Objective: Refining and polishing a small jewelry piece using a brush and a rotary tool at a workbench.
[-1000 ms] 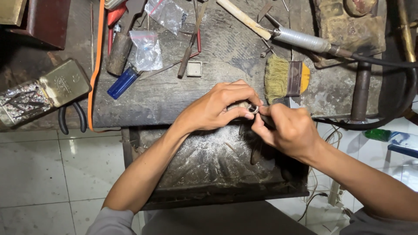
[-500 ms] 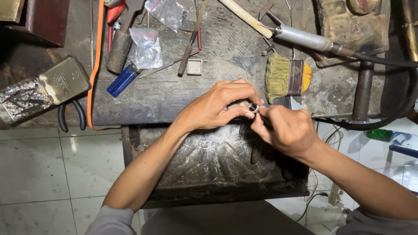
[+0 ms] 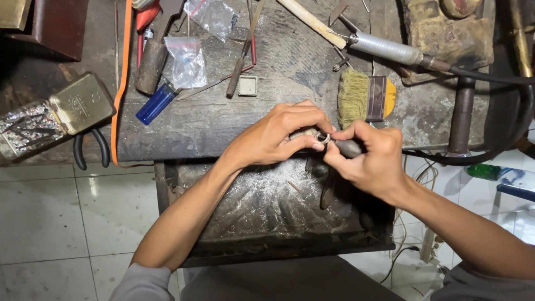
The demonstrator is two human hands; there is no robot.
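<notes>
At the front edge of the dark, worn surface [image 3: 223, 122], the left hand [image 3: 276, 136] pinches a small silvery ring [image 3: 324, 137] between its fingers [image 3: 312, 144], and the right hand [image 3: 370, 161] closes its fingers on a dark tool handle [image 3: 350, 147] whose tip meets the ring. The ring is held above the filing-strewn tray [image 3: 267, 206], apparently so that scraps fall into it. Farther out lie a bristle brush [image 3: 365, 97], a blue lighter [image 3: 155, 103] and a torch [image 3: 384, 49], all within easy reach.
</notes>
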